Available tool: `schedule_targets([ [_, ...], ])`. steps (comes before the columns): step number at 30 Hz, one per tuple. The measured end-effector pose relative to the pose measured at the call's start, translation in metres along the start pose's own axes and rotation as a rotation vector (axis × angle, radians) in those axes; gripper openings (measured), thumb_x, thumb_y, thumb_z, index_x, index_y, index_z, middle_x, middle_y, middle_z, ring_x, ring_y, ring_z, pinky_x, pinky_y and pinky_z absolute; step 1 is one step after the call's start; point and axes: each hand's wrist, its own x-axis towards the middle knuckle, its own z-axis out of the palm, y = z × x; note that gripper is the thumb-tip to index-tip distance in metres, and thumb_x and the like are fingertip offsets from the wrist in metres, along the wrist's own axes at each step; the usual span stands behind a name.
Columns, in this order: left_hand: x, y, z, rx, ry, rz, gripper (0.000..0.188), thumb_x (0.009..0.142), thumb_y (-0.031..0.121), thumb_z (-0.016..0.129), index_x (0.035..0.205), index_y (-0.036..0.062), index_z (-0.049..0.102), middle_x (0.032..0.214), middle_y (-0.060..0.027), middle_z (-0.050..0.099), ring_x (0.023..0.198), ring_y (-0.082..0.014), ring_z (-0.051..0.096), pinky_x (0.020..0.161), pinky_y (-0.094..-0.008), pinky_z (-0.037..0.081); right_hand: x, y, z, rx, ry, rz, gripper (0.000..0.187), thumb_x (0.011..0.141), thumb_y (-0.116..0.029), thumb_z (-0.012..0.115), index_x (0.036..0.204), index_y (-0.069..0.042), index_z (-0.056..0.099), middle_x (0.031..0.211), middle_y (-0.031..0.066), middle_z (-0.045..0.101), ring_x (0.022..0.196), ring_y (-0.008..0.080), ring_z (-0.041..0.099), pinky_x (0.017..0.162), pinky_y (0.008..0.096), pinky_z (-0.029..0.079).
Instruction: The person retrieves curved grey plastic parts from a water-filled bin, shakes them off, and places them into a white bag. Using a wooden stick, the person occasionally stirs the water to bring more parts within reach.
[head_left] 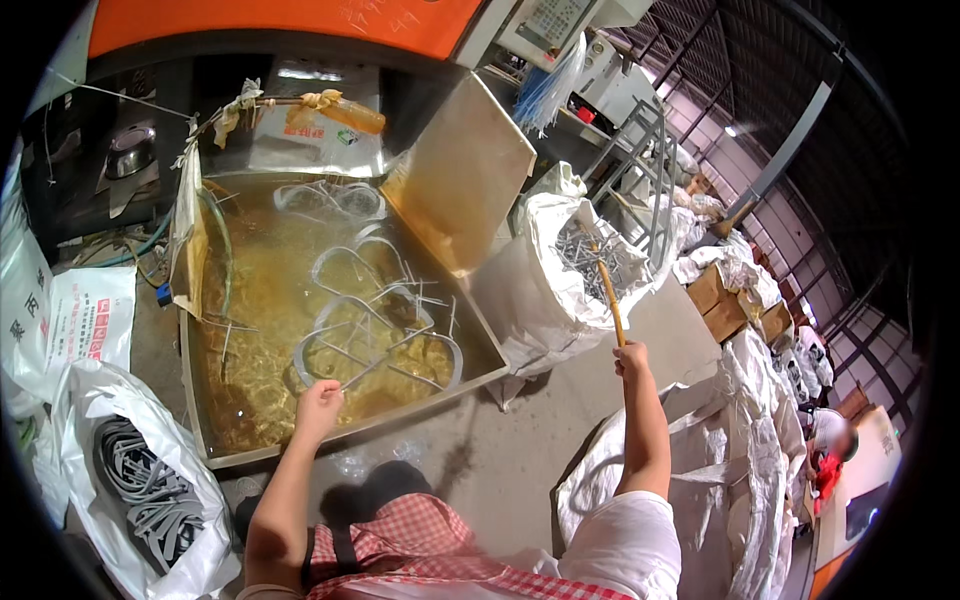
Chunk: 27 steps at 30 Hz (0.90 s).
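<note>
My left hand (320, 403) is closed at the near side of the water tank (330, 443), pinching the thin end of a grey plastic moulding (352, 310). This piece has curved bands joined by thin crossing rods and lies partly in the yellowish water. My right hand (631, 359) grips the lower end of a wooden stick (611, 303). The stick's far end reaches over an open white sack (535, 290) of small grey plastic pieces (590, 258). Farther back in the tank floats another looped moulding (330, 200).
A tilted board (465, 175) stands at the tank's far right corner. Coiled grey strips (150, 490) fill a white bag at the lower left. A large white sack (700, 490) lies at right. Behind are an orange machine (270, 25), a metal ladder (650, 180) and a person (830, 440).
</note>
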Motion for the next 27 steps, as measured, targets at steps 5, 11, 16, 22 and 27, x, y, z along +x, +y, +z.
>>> schedule_targets([
  [5,-0.005,0.002,0.003,0.036,-0.009,0.030,0.023,0.078,0.015,0.061,0.097,0.0022,0.060,0.083,-0.0092,0.063,0.074,-0.0154,0.061,0.067,-0.0276,0.048,0.000,-0.008,-0.011,-0.057,0.026,-0.001,0.026,0.074,0.005,0.055,0.098,-0.001,0.061,0.058,0.0025,0.045,0.043,0.0120,0.041,0.035,0.0276,0.033],
  [11,0.002,-0.008,0.006,0.049,0.006,0.069,0.022,0.077,0.015,0.060,0.096,0.0029,0.060,0.080,-0.0099,0.064,0.072,-0.0169,0.062,0.066,-0.0281,0.049,-0.009,-0.005,-0.011,0.019,0.027,0.011,0.031,0.074,0.004,0.056,0.104,-0.004,0.061,0.058,0.0021,0.046,0.043,0.0125,0.042,0.036,0.0275,0.034],
  [16,0.002,-0.003,0.005,0.068,-0.014,0.038,0.023,0.077,0.016,0.060,0.095,0.0021,0.060,0.081,-0.0117,0.065,0.073,-0.0183,0.063,0.066,-0.0291,0.049,-0.024,-0.011,-0.015,0.044,0.016,0.001,0.038,0.074,0.004,0.058,0.111,-0.003,0.057,0.060,0.0026,0.046,0.043,0.0121,0.042,0.035,0.0262,0.032],
  [22,0.001,-0.002,0.004,0.132,-0.044,0.029,0.025,0.077,0.018,0.060,0.097,0.0017,0.060,0.084,-0.0132,0.065,0.076,-0.0209,0.064,0.068,-0.0304,0.050,-0.010,-0.022,-0.039,-0.322,0.243,-0.132,0.044,0.069,0.001,0.058,0.112,-0.010,0.060,0.068,0.0111,0.061,0.053,0.0199,0.059,0.046,0.0341,0.047],
  [27,0.001,-0.005,0.003,0.128,-0.041,0.049,0.026,0.077,0.019,0.060,0.096,0.0015,0.060,0.085,-0.0138,0.065,0.078,-0.0214,0.064,0.070,-0.0311,0.049,-0.037,-0.040,-0.070,-0.890,0.401,-0.412,0.035,0.069,-0.011,0.053,0.101,-0.018,0.065,0.091,0.0171,0.062,0.090,0.0331,0.060,0.077,0.0396,0.047],
])
